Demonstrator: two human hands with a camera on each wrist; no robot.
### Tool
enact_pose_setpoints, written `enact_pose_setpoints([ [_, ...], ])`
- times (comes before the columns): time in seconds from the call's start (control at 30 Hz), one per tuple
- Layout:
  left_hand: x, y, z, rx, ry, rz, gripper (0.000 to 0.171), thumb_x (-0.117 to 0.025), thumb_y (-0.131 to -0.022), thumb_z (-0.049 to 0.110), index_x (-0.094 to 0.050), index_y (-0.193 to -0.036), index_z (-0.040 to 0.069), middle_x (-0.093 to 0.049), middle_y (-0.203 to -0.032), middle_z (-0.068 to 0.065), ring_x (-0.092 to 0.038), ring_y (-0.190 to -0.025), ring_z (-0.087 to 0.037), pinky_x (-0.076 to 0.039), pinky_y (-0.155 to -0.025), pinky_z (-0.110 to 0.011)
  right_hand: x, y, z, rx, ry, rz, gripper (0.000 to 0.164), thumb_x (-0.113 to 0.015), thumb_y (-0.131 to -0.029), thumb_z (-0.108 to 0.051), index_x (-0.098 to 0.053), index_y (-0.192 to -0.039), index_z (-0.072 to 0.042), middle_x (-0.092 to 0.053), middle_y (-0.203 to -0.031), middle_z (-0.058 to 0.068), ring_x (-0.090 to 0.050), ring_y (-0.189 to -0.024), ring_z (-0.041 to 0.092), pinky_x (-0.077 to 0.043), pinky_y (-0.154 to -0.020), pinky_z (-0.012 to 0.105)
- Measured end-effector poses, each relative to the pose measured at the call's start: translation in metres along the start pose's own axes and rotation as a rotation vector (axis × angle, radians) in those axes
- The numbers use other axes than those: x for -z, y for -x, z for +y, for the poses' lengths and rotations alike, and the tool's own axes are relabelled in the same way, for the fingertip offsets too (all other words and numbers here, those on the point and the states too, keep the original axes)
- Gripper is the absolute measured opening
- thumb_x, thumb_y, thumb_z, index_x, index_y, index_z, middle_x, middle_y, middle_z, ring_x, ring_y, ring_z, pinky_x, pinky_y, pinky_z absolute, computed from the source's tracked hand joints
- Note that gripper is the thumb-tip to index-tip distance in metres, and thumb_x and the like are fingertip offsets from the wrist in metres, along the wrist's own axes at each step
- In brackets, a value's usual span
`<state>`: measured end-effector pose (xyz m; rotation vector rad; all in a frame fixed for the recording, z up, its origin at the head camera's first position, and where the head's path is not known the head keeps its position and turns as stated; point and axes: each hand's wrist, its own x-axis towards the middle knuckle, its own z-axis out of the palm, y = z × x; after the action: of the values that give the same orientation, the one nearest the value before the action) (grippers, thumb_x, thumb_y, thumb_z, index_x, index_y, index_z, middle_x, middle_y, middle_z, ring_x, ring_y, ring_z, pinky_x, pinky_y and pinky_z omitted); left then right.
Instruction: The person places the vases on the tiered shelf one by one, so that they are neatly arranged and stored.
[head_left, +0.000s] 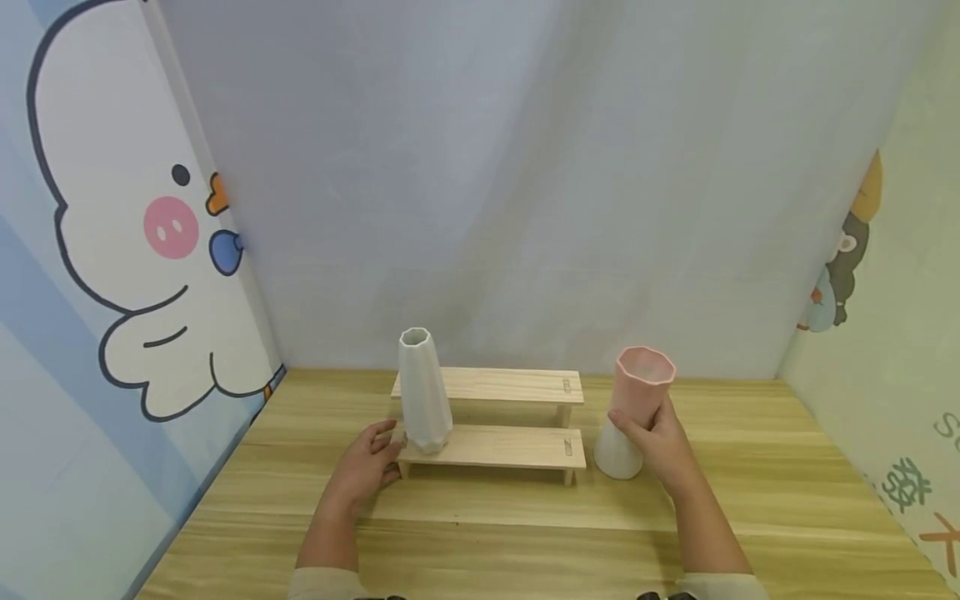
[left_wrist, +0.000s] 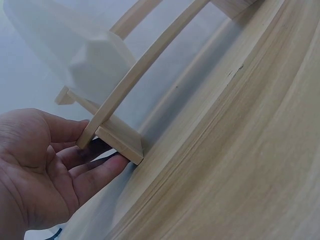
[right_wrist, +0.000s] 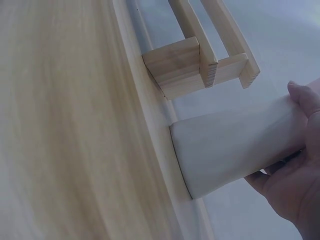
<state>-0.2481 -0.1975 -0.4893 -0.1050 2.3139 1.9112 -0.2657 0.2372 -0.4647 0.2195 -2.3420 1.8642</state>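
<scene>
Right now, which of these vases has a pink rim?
The pink-and-white vase, gripped in the right hand beside the wooden stand. Its upper part is pink; the all-white vase on the stand's lower shelf shows no pink.

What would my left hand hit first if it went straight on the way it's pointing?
Probably the pale wooden two-step shelf; your left hand touches its left end. The tall white faceted vase standing on it may come next, though depth is unclear.

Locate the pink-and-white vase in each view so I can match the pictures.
Head: pink-and-white vase right of centre, held in the right grip.
Left wrist: absent; the white vase shows instead.
Right wrist: right half, sideways, white end leftward.
Shared landmark: the wooden stand, in all three.
</scene>
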Motion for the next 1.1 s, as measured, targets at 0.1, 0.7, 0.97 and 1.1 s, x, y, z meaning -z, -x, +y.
enact_pose_setpoints([
  [0.1, 0.000, 0.000, 0.000, 0.000, -0.001, 0.000, 0.052, -0.048, -0.104, 0.018, -0.030, -0.152, 0.011, -0.033, -0.152, -0.029, -0.051, -0.128, -0.043, -0.054, -0.097, -0.044, -0.001, 0.000, 0.000, -0.003, 0.000, 0.008, 0.077, -0.068, -0.094, -0.028, -0.019, -0.153, -0.016, -0.040, -0.144, 0.015, -0.044, -0.127, 0.031, -0.039, -0.105, 0.052],
  [0.7, 0.000, 0.000, 0.001, -0.007, 0.002, 0.006, 0.052, -0.050, -0.104, 0.019, -0.031, -0.152, 0.010, -0.036, -0.151, -0.028, -0.053, -0.126, -0.040, -0.055, -0.095, -0.043, 0.009, 0.006, -0.022, 0.019, 0.075, 0.088, 0.074, -0.068, -0.094, -0.033, -0.024, -0.149, -0.011, -0.046, -0.139, 0.016, -0.049, -0.122, 0.030, -0.044, -0.102, 0.052],
  [0.97, 0.000, 0.000, 0.000, -0.012, 0.031, -0.003, 0.052, -0.049, -0.104, 0.015, -0.030, -0.152, 0.009, -0.036, -0.151, -0.028, -0.053, -0.126, -0.040, -0.054, -0.096, -0.045, 0.022, 0.011, -0.039, 0.041, 0.106, 0.139, 0.070, -0.066, -0.095, -0.033, -0.026, -0.148, -0.011, -0.048, -0.136, 0.012, -0.052, -0.115, 0.016, -0.048, -0.096, 0.037],
  [1.1, 0.000, -0.001, -0.001, -0.011, 0.037, -0.003, 0.052, -0.050, -0.104, 0.015, -0.030, -0.152, 0.009, -0.036, -0.150, -0.028, -0.053, -0.126, -0.041, -0.055, -0.095, -0.044, 0.027, 0.013, -0.046, 0.064, 0.116, 0.159, 0.068, -0.065, -0.095, -0.031, -0.028, -0.148, -0.010, -0.049, -0.135, 0.010, -0.053, -0.114, 0.011, -0.048, -0.091, 0.024],
])
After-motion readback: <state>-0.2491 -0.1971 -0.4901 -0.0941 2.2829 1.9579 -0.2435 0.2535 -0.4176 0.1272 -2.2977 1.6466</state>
